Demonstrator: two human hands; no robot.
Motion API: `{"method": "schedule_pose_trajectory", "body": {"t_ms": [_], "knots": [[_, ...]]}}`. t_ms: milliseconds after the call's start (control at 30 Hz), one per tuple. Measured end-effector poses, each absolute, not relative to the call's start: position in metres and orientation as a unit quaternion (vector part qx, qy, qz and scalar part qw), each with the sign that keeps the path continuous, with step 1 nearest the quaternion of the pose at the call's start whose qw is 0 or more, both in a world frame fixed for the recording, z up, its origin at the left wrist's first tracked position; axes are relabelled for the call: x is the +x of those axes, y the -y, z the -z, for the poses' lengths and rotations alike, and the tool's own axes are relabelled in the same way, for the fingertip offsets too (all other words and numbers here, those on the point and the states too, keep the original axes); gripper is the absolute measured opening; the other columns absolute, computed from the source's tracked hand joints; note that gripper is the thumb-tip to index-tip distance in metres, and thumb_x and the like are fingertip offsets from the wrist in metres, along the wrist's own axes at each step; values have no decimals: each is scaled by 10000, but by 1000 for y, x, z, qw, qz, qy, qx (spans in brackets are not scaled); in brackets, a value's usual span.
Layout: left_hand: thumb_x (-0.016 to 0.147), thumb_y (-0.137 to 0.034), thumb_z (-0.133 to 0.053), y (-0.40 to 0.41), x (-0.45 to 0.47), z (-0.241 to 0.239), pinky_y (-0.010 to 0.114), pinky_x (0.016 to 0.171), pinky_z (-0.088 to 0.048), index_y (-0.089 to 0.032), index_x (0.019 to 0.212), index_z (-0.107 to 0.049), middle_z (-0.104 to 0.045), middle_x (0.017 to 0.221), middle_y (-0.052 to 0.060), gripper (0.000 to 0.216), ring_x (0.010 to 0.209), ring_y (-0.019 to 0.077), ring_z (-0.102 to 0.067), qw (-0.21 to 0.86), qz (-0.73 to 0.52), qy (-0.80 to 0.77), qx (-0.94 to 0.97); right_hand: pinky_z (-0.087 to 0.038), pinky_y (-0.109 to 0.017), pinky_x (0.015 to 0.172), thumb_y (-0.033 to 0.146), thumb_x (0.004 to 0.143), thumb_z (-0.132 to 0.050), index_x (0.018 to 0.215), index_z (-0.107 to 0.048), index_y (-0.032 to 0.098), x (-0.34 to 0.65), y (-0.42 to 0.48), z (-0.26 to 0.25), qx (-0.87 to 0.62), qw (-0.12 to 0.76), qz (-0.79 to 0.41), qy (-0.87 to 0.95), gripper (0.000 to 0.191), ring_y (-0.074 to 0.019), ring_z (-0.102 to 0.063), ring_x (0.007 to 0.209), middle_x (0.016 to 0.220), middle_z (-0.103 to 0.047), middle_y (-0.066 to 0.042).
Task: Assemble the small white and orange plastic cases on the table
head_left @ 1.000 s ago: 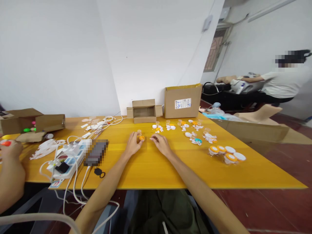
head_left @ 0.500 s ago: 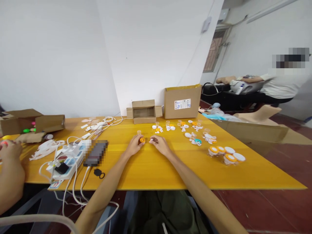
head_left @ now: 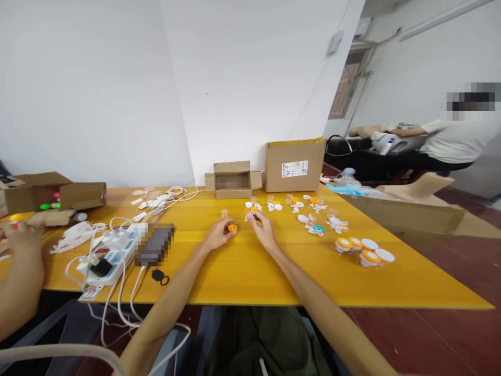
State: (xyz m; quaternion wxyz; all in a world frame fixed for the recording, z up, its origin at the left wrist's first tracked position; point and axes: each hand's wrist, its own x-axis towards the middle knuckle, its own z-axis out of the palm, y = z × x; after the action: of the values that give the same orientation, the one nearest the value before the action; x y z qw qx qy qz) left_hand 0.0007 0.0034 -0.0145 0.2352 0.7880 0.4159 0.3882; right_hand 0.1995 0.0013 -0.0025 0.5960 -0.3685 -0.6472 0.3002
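Observation:
My left hand [head_left: 219,234] is closed around a small orange cap [head_left: 233,228], held just above the table. Right behind that hand stands a small clear cup [head_left: 224,213]. My right hand [head_left: 263,228] reaches forward, its thumb and fingers pinched on a small white plastic piece [head_left: 249,215] with dark spots. Just beyond those fingertips lies a little group of white and orange parts [head_left: 254,206]. More such groups, with clear cups, white discs and a teal ring [head_left: 318,228], are spread to the right.
Several assembled clear containers with orange and white lids [head_left: 370,256] stand at the right. An open small box [head_left: 233,181] and a larger carton [head_left: 295,166] are at the back. On the left are a power strip [head_left: 117,256], cables, a phone [head_left: 155,245] and another person's hand [head_left: 25,240].
My right hand has moved forward and slightly right, away from my left hand, to the nearest group of parts. My left hand keeps the orange cap, now turned more toward the camera.

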Motion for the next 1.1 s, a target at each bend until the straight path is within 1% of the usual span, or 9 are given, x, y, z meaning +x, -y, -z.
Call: {"method": "schedule_pose_trajectory", "body": {"t_ms": [100, 167, 233, 367, 500, 667, 800, 1000, 1100], "knots": [[771, -210, -689, -4, 1, 15, 364, 890, -538, -196, 1085, -657, -702, 968, 44, 316, 899, 198, -656, 245, -392, -417, 782, -494, -384, 947, 587, 844, -592, 792, -680, 254, 202, -2, 1, -348, 612, -333, 628, 348, -262, -625, 1083, 1061, -703, -75], [760, -208, -704, -4, 1, 15, 365, 896, -538, -196, 1074, -661, -704, 971, 47, 318, 909, 201, -658, 253, -397, -414, 779, -463, -417, 1012, 609, 832, -601, 783, -673, 254, 203, -3, 1, -342, 603, -369, 619, 365, -274, -606, 1158, 1135, -702, -81], [754, -209, -714, -5, 1, 14, 363, 902, -538, -199, 1064, -664, -707, 972, 48, 314, 920, 203, -661, 260, -401, -410, 777, -424, -454, 1067, 619, 819, -617, 778, -670, 259, 205, -4, 1, -347, 588, -391, 617, 366, -284, -596, 1189, 1155, -711, -80], [752, -204, -708, -5, 2, 15, 359, 904, -540, -202, 1053, -662, -712, 965, 43, 304, 921, 202, -669, 267, -404, -409, 773, -320, -491, 1157, 611, 770, -689, 747, -678, 270, 206, -6, 2, -363, 600, -355, 619, 342, -302, -546, 1270, 1146, -729, -76], [739, -196, -711, -7, 1, 15, 360, 905, -538, -196, 1046, -656, -716, 965, 44, 312, 922, 203, -676, 278, -399, -409, 772, -354, -495, 1131, 623, 782, -683, 738, -699, 265, 207, -6, 2, -358, 608, -401, 584, 362, -311, -561, 1269, 1125, -742, -93], [726, -202, -733, -7, 0, 14, 353, 884, -539, -197, 1045, -663, -727, 957, 46, 326, 912, 203, -679, 291, -401, -412, 764, -408, -476, 1098, 656, 740, -715, 769, -718, 268, 207, -6, 3, -325, 613, -472, 545, 389, -301, -572, 1261, 1156, -734, -94], [721, -232, -755, -6, 0, 13, 344, 855, -541, -194, 1061, -683, -737, 961, 49, 350, 906, 204, -677, 305, -394, -420, 758, -456, -449, 1067, 616, 696, -769, 804, -714, 264, 204, -5, 4, -313, 610, -513, 516, 373, -284, -609, 1216, 1154, -732, -77], [717, -235, -754, -4, 0, 7, 345, 827, -544, -203, 979, -727, -742, 912, 35, 265, 858, 203, -665, 312, -380, -416, 765, -476, -451, 1043, 628, 747, -711, 746, -660, 256, 207, -3, -1, -284, 589, -556, 513, 376, -292, -656, 1163, 945, -768, -73], [718, -251, -763, -4, 0, 7, 333, 824, -540, -199, 963, -727, -735, 899, 31, 253, 844, 193, -661, 317, -380, -414, 764, -506, -456, 997, 632, 769, -679, 746, -643, 260, 210, -3, -4, -278, 568, -591, 500, 375, -299, -687, 1113, 900, -772, -71]]}}
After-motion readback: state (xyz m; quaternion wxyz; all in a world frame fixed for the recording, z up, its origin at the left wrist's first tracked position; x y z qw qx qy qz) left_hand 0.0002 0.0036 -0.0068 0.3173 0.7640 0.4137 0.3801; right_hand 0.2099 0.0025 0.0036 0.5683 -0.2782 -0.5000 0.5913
